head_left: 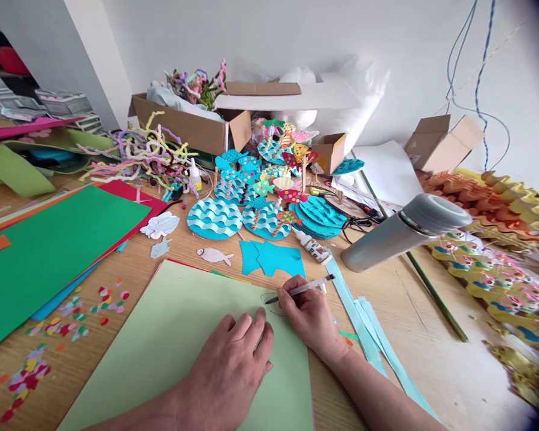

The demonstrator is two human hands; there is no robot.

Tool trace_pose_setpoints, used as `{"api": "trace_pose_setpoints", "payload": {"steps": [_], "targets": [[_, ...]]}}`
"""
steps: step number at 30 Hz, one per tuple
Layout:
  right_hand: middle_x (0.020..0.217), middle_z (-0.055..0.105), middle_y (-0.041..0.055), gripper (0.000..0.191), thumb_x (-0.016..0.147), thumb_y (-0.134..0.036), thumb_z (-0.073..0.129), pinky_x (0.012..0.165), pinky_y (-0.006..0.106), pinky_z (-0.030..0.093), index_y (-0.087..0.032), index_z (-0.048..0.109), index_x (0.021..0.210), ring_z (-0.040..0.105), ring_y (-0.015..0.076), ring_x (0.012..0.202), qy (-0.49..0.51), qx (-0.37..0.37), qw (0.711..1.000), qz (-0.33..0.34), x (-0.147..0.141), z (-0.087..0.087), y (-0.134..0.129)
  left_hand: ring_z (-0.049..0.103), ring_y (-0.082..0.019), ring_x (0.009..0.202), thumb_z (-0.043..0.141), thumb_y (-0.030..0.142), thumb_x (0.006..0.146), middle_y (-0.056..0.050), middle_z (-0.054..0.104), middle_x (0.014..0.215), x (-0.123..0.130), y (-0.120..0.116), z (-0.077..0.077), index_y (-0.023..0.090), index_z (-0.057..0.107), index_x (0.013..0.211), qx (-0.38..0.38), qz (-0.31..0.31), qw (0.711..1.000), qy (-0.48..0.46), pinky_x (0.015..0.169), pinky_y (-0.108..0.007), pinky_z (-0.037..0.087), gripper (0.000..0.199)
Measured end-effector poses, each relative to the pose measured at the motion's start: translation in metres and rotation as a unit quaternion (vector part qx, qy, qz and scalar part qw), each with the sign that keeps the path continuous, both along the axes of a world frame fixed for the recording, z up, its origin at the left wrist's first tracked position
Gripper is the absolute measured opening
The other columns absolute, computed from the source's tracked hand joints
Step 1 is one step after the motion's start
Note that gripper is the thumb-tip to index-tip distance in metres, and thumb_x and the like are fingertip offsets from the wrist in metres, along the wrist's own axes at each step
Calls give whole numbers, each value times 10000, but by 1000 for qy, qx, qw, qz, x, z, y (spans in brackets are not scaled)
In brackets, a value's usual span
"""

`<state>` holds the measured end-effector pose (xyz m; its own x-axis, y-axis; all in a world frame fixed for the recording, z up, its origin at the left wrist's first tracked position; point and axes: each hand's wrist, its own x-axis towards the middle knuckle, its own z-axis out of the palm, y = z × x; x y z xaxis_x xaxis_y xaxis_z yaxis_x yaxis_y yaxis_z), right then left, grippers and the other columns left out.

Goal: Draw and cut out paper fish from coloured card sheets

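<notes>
A pale green sheet of paper (170, 329) lies on top of a small stack of coloured sheets on the table. My left hand (229, 365) rests flat on it, fingers stretched out and holding nothing. Between the fingertips of my right hand (312, 323) is a slim pen (306, 286), its dark tip touching the paper near the upper right corner. A thin curved outline shows around the tip, partly covered by my right hand. Beyond the sheet lie a cut-out paper fish (214, 256) and a blue paper piece (273, 258) with a cut edge.
Blue wave-patterned discs with paper fish (214, 218) stand behind. A grey flask (386, 233), a glue bottle (313, 246) and light blue strips (354, 311) are at the right. Green card (67, 257) and paper dots (31, 371) lie left. Cardboard boxes (184, 123) line the wall.
</notes>
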<state>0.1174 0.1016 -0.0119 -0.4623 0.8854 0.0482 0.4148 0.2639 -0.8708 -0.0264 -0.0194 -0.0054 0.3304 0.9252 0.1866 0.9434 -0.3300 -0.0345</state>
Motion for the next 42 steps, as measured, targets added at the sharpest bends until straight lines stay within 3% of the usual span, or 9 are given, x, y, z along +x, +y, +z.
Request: {"api": "trace_pose_setpoints", "payload": {"steps": [19,42], "targets": [[661,515,-5,279,864,-374,510,435,224,325,-184,501,660,416,85,477,0,8,1000,6,-1,1,0,459,-212,960,333,383,948,-90,510,1308,0,0,0,172,499,1221,-1,-4,1000,0,774,-369,330,383],[566,465,-33,256,857,-373,510,422,226,300,-195,485,675,392,90,450,-8,6,1000,0,0,2,0,459,-204,949,374,384,938,-79,531,1287,0,0,2,177,521,1200,10,1,1000,-2,774,-357,344,366]]}}
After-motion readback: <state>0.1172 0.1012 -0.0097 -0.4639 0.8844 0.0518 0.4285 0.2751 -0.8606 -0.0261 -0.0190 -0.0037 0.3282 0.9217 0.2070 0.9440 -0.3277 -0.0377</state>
